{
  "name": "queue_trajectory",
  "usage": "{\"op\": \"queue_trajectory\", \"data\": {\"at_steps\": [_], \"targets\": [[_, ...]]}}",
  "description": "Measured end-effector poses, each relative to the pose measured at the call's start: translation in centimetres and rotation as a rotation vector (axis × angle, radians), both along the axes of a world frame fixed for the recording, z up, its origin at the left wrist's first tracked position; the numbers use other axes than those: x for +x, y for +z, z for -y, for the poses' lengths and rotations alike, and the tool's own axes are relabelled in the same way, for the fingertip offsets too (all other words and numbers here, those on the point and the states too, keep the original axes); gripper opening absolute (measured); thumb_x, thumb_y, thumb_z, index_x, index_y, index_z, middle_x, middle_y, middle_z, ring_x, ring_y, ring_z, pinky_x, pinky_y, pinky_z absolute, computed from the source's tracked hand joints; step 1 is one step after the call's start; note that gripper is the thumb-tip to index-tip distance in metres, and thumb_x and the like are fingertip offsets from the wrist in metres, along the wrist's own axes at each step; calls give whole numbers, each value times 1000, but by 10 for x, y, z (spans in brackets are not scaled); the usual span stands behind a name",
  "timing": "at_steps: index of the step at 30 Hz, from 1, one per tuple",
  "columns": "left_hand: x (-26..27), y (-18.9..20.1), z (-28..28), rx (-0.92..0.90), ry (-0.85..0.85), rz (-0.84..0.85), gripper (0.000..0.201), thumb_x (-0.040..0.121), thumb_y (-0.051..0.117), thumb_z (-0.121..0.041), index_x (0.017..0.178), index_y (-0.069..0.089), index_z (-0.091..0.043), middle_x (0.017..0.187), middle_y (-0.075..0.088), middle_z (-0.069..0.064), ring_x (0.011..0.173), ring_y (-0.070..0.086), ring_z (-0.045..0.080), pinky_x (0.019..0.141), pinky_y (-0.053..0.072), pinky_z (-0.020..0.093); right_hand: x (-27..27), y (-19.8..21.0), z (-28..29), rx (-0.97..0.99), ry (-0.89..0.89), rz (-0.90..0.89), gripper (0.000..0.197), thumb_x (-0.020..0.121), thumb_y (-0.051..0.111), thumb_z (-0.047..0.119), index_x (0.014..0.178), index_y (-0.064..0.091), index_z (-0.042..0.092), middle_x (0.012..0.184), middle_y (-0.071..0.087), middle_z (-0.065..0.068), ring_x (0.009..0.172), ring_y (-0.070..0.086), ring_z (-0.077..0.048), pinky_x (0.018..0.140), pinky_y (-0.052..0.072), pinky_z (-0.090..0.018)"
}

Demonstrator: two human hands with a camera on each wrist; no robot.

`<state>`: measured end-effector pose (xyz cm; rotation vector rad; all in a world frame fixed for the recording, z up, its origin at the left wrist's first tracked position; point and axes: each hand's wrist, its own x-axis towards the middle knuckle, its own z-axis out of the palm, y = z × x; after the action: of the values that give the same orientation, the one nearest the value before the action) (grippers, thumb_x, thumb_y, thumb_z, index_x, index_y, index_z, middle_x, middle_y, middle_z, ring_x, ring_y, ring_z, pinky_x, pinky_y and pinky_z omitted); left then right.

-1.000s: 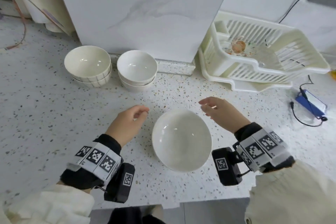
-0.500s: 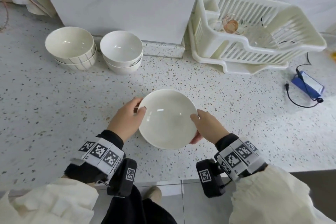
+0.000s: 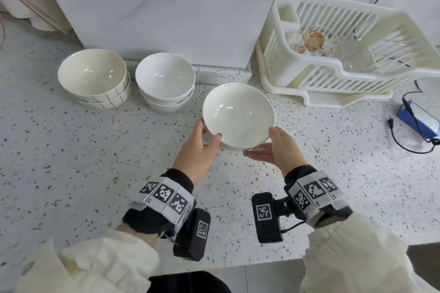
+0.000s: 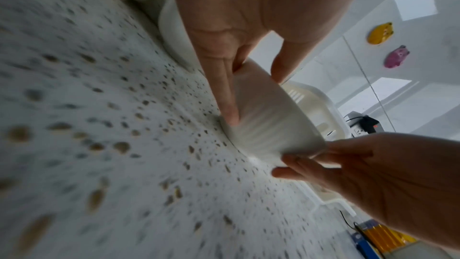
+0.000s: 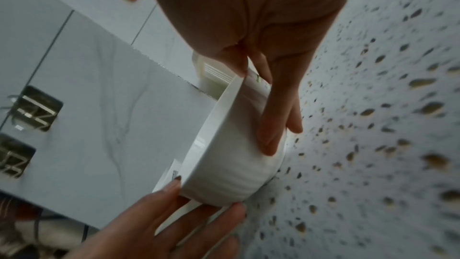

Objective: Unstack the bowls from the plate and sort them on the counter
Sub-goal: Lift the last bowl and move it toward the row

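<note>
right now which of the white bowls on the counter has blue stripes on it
The far-left stack: both its bowls carry thin blue vertical lines outside. The plain white stack beside it and the wide bowl that both hands hold show none.

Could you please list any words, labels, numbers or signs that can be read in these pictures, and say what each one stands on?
No text can be read.
Wristbands: black-and-white square code patterns, plus tiny characters at the edge, too small to read.
Upper white bowl of the stack: small greenish print on its outer wall, too small to read.
Held white bowl: a small green mark near the rim, blurred.
</note>
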<state>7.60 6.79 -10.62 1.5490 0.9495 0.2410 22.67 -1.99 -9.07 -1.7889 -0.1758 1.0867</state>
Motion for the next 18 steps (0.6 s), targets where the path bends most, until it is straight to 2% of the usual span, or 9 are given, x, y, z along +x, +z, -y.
{"op": "queue_trajectory", "data": {"at_steps": [4, 8, 11, 13, 18], "targets": [[14, -6, -21, -8, 6, 25, 68, 78, 41, -51, 140, 20, -34, 149, 36, 0, 123, 52, 26, 100, 45, 52, 6, -2, -19, 41, -41, -24, 33, 95, 28, 19, 123, 44, 13, 102, 63, -36, 75, 69, -38, 61, 61, -32], [23, -8, -36, -22, 3, 34, 72, 76, 40, -54, 141, 18, -36, 150, 34, -1, 124, 50, 24, 101, 44, 50, 13, -3, -34, 49, -64, -13, 22, 96, 28, 21, 111, 44, 18, 102, 63, -35, 77, 69, -39, 65, 61, -34], [28, -10, -43, -31, 10, 53, 68, 80, 42, -50, 141, 17, -35, 150, 35, -1, 125, 50, 24, 101, 44, 50, 16, -4, -43, 51, -85, -5, 26, 97, 28, 24, 117, 44, 23, 102, 63, -34, 75, 69, -37, 62, 61, -32], [31, -11, -47, -35, 10, 55, 65, 83, 43, -46, 141, 18, -33, 150, 35, -1, 124, 51, 24, 101, 44, 50, 18, -6, -47, 49, -92, -5, 32, 97, 28, 25, 125, 44, 19, 102, 63, -34, 74, 69, -36, 60, 61, -31], [31, -15, -53, -53, 18, 74, 65, 82, 45, -47, 140, 20, -33, 147, 38, -4, 121, 54, 23, 99, 46, 49, 20, -8, -50, 47, -92, 12, 32, 97, 28, 26, 123, 44, 18, 103, 63, -34, 72, 69, -37, 58, 61, -31]]}}
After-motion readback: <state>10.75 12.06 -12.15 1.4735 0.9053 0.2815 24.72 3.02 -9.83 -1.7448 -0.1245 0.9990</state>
